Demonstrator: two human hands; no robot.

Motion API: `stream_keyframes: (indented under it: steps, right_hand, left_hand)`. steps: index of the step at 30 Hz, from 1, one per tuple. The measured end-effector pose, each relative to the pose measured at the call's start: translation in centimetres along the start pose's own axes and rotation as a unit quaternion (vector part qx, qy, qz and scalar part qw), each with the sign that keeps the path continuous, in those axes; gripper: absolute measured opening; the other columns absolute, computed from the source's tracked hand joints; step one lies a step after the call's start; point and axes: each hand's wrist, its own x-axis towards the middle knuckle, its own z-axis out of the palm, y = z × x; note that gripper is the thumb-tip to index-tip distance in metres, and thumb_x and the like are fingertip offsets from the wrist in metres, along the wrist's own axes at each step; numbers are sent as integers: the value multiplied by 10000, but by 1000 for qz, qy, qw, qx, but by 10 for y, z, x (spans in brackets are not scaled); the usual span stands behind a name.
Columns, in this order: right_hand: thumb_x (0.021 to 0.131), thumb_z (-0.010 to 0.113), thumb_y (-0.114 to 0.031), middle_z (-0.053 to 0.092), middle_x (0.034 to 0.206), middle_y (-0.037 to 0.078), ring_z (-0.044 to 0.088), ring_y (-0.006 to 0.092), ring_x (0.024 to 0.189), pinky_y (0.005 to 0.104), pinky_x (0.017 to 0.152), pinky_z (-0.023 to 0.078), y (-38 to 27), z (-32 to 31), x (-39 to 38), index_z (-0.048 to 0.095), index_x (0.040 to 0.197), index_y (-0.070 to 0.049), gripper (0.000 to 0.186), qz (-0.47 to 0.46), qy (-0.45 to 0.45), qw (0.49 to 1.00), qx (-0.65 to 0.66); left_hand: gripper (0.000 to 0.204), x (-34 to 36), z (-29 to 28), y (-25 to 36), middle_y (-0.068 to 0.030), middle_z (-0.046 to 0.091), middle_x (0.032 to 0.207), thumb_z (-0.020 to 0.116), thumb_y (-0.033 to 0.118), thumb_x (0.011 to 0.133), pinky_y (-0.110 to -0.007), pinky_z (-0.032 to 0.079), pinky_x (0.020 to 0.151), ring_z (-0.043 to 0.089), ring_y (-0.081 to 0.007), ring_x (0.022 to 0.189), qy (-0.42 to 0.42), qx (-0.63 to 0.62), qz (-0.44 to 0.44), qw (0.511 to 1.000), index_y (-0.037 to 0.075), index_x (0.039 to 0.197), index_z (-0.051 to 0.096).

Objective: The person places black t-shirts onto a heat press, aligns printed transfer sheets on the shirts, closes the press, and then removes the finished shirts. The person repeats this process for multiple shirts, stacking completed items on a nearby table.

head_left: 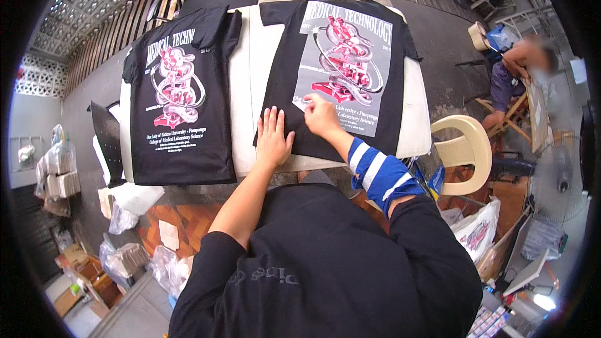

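I have the left hand [274, 134] lying flat, gripping nothing, on the right-side black fabric T-shirt [282, 66]; the curled right hand [320, 117] apparently pinches the near-left corner of the grey rectangular film [347, 66]. This looks like peeling, calling next for a steady pull.

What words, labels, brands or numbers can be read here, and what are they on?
I'll locate lettering without copying it.
Gray sheet on the right black shirt: large white heading, white lines below the red design.
Left black shirt: white heading, partly hidden by a fold, and lines underneath.
Person's black top: faint, partial lettering.
Smallest shirt lines: too small to read.
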Motion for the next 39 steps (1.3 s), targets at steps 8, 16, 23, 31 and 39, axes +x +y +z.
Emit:
stream_keyframes:
  steps: [8, 16, 23, 31, 39]
  right_hand:
    - [848, 639, -17, 741, 974, 111, 720, 188, 804, 343, 722, 581, 81, -38, 78, 700, 1136, -31, 294, 147, -8, 985, 91]
    - [773, 676, 33, 743, 1031, 131, 722, 235, 910, 356, 766, 586, 201, -170, 205, 705, 1149, -32, 383, 232, 148, 945, 176]
    - [873, 718, 40, 714, 959, 65, 666, 125, 777, 274, 665, 559, 164, -181, 233, 715, 1113, 14, 242, 164, 3, 947, 277]
    - [915, 741, -44, 733, 883, 48, 693, 136, 713, 321, 590, 602, 160, -241, 288, 747, 1041, -39, 126, 238, 58, 952, 185]
    - [922, 734, -59, 738, 857, 64, 698, 151, 660, 287, 545, 581, 266, -370, 286, 751, 1086, -40, 166, 250, 290, 907, 176]
  left_hand:
    - [764, -21, -5, 11, -213, 226, 1688, 547, 426, 1002, -547, 102, 1277, 137, -403, 1580, -56, 77, -28, 995, 48, 1614, 293]
    - [747, -34, -16, 25, -210, 239, 1677, 625, 383, 957, -603, 121, 1250, 154, -430, 1566, -67, 68, -70, 993, 100, 1592, 353]
    - [698, 69, -24, 51, -205, 306, 1634, 674, 297, 926, -630, 147, 1238, 228, -426, 1535, 11, 33, -19, 999, 105, 1546, 417]
    - [723, 79, 1, 48, -148, 196, 1713, 486, 531, 1017, -619, 15, 1257, 71, -414, 1587, -103, 104, -73, 986, 205, 1636, 305]
    - [736, 58, -3, 49, -157, 187, 1714, 505, 533, 1008, -657, 7, 1238, 52, -433, 1585, -129, 95, -97, 982, 202, 1635, 310]
